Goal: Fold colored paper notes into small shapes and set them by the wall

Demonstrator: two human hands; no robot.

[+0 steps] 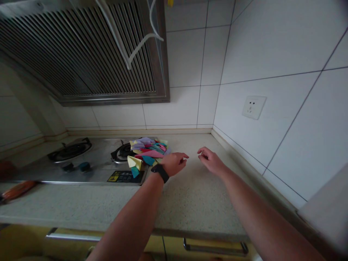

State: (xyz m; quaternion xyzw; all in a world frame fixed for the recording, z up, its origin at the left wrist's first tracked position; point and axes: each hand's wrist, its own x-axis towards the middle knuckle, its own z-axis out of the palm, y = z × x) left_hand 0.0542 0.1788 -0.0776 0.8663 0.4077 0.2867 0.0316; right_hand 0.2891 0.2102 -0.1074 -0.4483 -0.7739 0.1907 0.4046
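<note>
- I have the papers (pixel 152 154) in a loose heap on the right end of the stove (pixel 100 166), partly over the right burner (pixel 117 156).
- My left grip (pixel 174 164) is just beside the heap, fingers bent, thumb and finger slightly apart, nothing visible between them.
- My right grip (pixel 212 162) faces it over the table (pixel 190 203), loosely curled with a gap at the tips, also holding nothing I can see.
- The worst risk, I judge, is fire: a bumped knob (pixel 85 166) could light paper lying on a burner. I see no flame, but can't read the knob's setting.
- The heap seems light and unsteady, so a brush from my left wrist or watch (pixel 160 172) could scatter it.
- The yellow piece (pixel 135 162) lies outermost; a draught from the hood (pixel 108 54) might shift it.
- My left grip and wrist hide the heap's right edge; I can't tell whether they touch it.
- Overlapping papers defeat any count, and they cover much of the burner.
- At far left, an orange object (pixel 20 190) is blurred past naming.
</note>
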